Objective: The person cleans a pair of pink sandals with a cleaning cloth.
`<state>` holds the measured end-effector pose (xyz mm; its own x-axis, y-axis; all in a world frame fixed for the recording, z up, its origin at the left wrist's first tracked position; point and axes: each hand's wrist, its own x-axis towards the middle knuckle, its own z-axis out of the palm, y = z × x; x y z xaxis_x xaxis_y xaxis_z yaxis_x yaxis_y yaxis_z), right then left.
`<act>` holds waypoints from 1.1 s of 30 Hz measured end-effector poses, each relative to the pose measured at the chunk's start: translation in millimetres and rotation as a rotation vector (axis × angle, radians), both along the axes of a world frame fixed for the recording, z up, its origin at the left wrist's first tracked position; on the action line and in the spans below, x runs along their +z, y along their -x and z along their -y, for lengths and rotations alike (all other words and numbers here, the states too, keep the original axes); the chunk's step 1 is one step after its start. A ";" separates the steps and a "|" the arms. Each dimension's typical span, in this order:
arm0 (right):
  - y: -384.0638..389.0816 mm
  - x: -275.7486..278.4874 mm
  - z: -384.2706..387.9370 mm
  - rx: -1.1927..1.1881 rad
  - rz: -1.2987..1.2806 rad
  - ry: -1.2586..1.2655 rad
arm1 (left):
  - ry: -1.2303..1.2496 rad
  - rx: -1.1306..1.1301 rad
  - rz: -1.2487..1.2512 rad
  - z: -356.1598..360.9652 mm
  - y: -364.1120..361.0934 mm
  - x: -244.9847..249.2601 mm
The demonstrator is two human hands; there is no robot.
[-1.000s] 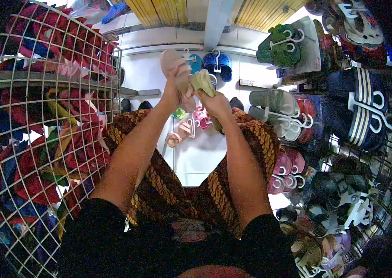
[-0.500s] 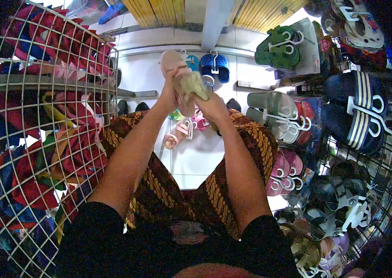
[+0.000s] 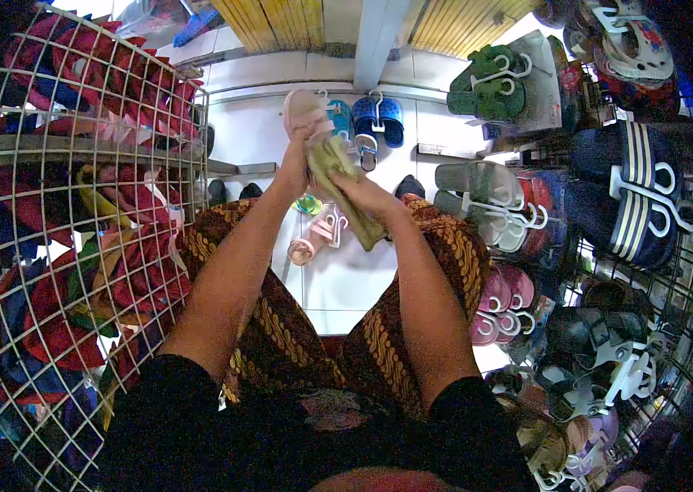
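My left hand [image 3: 295, 168] is closed around a pale pink sandal [image 3: 304, 111], held out over the white floor with its toe end pointing away from me. A yellowish-green cloth [image 3: 331, 156] is gripped in my right hand [image 3: 363, 195] and lies against the near part of the sandal. One end of the cloth hangs down below my right hand. Both hands are close together, and the cloth hides much of the sandal's near end. Below them on the floor lies a pair of pink sandals [image 3: 323, 231] on a white hanger.
Blue sandals [image 3: 379, 123] and a teal pair [image 3: 338, 111] lie on the tiles beyond my hands. A wire rack [image 3: 92, 152] with red and coloured goods stands left. Hanging footwear, including navy striped slides [image 3: 600, 197] and green sandals [image 3: 490, 86], crowds the right side.
The cloth, bunched over the sandal before, now stretches down past my right hand. My right hand has shifted slightly downward. The sandal stays almost in place.
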<state>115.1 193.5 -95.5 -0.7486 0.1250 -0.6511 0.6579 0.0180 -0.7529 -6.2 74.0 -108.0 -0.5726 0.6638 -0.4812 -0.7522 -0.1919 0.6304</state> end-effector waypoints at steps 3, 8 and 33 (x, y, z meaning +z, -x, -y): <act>-3.0 1.9 -0.6 -0.012 -0.001 -0.007 | -0.028 -0.023 0.001 2.3 0.1 -5.9; -6.7 20.4 -15.6 -0.012 0.058 -0.151 | -0.061 -0.013 -0.035 -2.0 -6.5 20.2; -8.1 18.8 4.6 0.094 -0.472 -0.768 | -0.131 -0.031 0.168 -9.9 -16.5 6.7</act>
